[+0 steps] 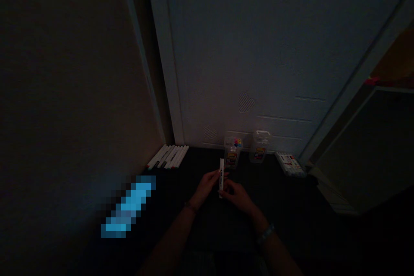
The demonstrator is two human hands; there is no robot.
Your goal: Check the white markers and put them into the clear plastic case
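In dim light, both my hands hold one white marker upright over a dark surface. My left hand pinches the marker near its middle. My right hand grips its lower end. Behind the marker stand two clear plastic marker boxes, one with coloured caps showing and another with a white handle.
A row of white markers lies at the back left by the wall. Another bunch of markers lies at the back right. A glowing blue pixelated patch sits at the left. A pale wall rises behind.
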